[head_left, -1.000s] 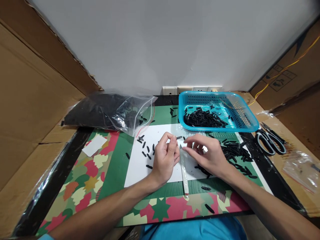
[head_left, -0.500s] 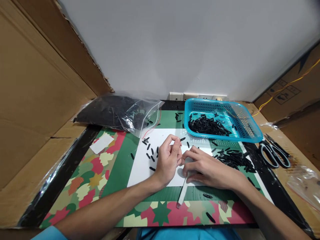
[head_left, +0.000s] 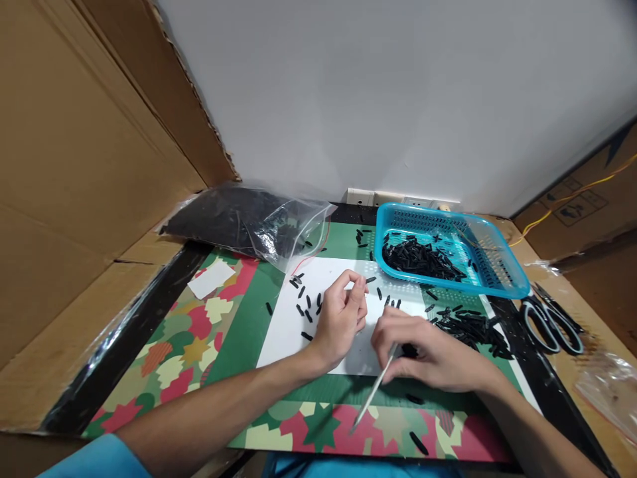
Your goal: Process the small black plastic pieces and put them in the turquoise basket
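Over the white paper (head_left: 279,342), my left hand (head_left: 342,322) is raised with its fingers curled and thumb pressed to the forefinger. Whatever sits in that pinch cannot be made out. My right hand (head_left: 423,348), just to its right, grips a thin, flat, pale stick (head_left: 371,401) that slants down toward me. The two hands are slightly apart. Small black oblong pieces (head_left: 304,309) are scattered on the paper left of my left hand. A denser pile of them (head_left: 470,327) lies beyond my right hand.
A blue plastic basket (head_left: 522,285) with black pieces stands at the back right. Scissors (head_left: 550,325) lie on the right. A clear zip bag of dark contents (head_left: 233,219) rests at the back left. Cardboard (head_left: 74,166) walls the left side.
My right hand has drawn back from my left, taking the pale stick along and turning it edge-on. My left hand keeps its pinch. The whole view has shifted slightly.
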Tool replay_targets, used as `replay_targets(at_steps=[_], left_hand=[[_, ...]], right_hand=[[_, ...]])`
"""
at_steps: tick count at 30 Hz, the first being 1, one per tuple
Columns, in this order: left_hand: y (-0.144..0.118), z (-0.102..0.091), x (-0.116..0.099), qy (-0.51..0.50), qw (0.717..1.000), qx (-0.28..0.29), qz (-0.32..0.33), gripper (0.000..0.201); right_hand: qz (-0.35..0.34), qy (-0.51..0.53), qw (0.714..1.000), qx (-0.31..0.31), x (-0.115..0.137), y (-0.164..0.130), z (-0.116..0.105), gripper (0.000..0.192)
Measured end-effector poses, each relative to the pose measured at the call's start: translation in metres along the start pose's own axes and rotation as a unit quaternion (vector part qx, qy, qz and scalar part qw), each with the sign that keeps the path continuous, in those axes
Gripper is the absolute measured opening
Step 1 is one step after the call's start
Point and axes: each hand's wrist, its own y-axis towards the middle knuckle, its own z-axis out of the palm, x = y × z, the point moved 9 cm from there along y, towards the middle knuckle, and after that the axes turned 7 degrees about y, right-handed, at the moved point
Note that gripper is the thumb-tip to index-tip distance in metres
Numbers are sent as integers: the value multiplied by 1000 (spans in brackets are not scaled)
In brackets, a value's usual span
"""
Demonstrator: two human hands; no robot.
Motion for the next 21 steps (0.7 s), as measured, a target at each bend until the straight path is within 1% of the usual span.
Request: replay_targets(at_steps=[1, 2, 3, 4, 5, 6, 7, 8, 11, 14, 16, 18, 21], left_hand=[[0, 0, 0, 0, 1000, 1, 0, 41], [-1, 0, 0, -2, 1000, 3, -2, 41], [-1, 1, 1, -5, 1000, 6, -7, 41], [-1, 2, 2, -8, 1000, 11, -13, 42], [-2, 3, 4, -12, 1000, 18, -21, 42], [-2, 4, 5, -15, 999, 24, -27, 42], [-3, 5, 6, -17, 999, 31, -31, 43], [-3, 7, 7, -18, 999, 39, -32, 42], [-4, 10, 8, -22, 998, 56, -29, 42], [-5, 14, 8, -25, 997, 71, -30, 41], [-6, 16, 8, -24, 996, 82, -31, 41], [-7, 19, 8, -15, 995, 94, -29, 41], [-8, 21, 8, 20, 994, 109, -23, 40]], right_hand=[[-33, 39, 996, -70, 4, -1, -12, 19], [-66, 76, 983, -151, 7, -5, -27, 20], [-96, 114, 960, -235, 7, -11, -42, 20], [-117, 149, 931, -313, 4, -18, -54, 20], [-126, 180, 900, -377, -1, -25, -64, 22], [-125, 205, 873, -425, -7, -30, -71, 24], [-118, 222, 853, -457, -13, -33, -74, 26], [-107, 228, 841, -478, -17, -34, -76, 28], [-101, 196, 828, -516, -16, -38, -77, 29], [-141, 155, 807, -552, -4, -45, -73, 19], [-166, 132, 795, -568, 3, -48, -69, 15], [-185, 104, 793, -571, 8, -48, -65, 16], [-212, 72, 796, -562, 13, -45, -60, 15]])
